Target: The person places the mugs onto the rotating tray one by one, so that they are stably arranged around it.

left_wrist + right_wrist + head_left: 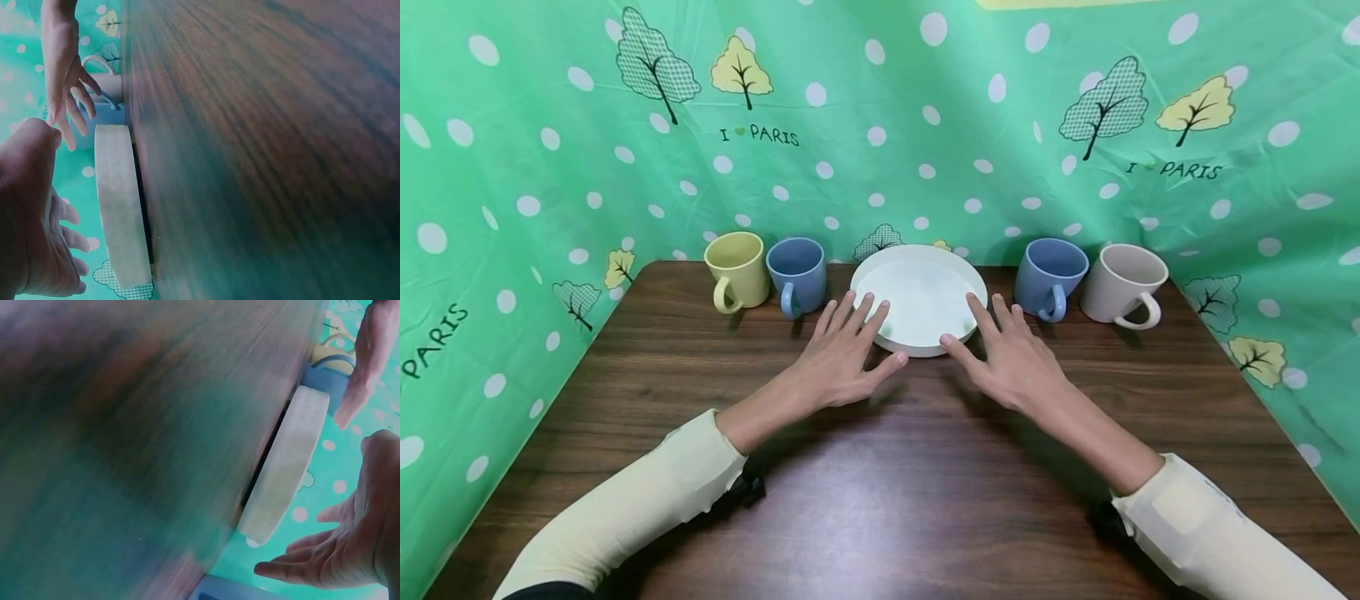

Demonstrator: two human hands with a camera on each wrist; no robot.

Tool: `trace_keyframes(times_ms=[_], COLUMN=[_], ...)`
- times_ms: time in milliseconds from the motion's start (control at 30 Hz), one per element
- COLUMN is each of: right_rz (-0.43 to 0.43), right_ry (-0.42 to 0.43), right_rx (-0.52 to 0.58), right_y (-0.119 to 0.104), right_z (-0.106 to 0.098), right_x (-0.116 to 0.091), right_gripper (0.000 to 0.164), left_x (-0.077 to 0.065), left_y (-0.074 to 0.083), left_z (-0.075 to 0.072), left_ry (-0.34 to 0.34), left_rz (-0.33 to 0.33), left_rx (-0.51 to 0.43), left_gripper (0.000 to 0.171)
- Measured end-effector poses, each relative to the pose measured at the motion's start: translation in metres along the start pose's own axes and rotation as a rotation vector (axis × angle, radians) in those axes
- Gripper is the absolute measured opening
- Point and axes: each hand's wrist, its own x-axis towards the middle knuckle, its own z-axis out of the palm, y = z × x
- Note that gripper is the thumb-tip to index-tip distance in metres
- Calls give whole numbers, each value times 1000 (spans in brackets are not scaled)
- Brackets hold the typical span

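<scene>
A round white tray (917,287) with a low rim lies at the back middle of the wooden table. My left hand (842,354) is over its near left side, fingers spread and holding nothing. Over the near right side is my right hand (1011,358), its fingers also spread. In the left wrist view the tray's side wall (122,206) shows apart from the left hand (37,219). A gap likewise separates the right hand (344,537) from the tray wall (287,465) in the right wrist view.
Left of the tray stand a yellow mug (737,271) and a blue mug (797,275). To its right are another blue mug (1051,275) and a pale grey mug (1123,283). A green dotted cloth (850,92) hangs behind the dark table (917,500).
</scene>
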Motion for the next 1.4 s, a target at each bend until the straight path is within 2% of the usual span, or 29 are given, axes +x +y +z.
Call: trace_keyframes(times_ms=[367,567,1067,1267,1400], right_rz=[-17,-1,26,48,70], right_ry=[30,37,95,137,187], right_rx=[65,118,217,251,311], right_y=[11,19,44,60,70], right_z=[-8,-15,-34,-37,-36], right_x=[-2,-5,-16,-21,-21], right_gripper=[99,96,89,87,84], left_x=[-5,-7,-12,-13,-13], left_y=[-2,-2,-4,-6,-8], left_z=[-4,-4,-4,-4,-3], left_ry=[-13,-44,-47,-72,-87], left_rz=[20,17,47,79,114], left_rx=[-7,-11,-16,-19,-10], left_gripper=[89,89,88,88,86])
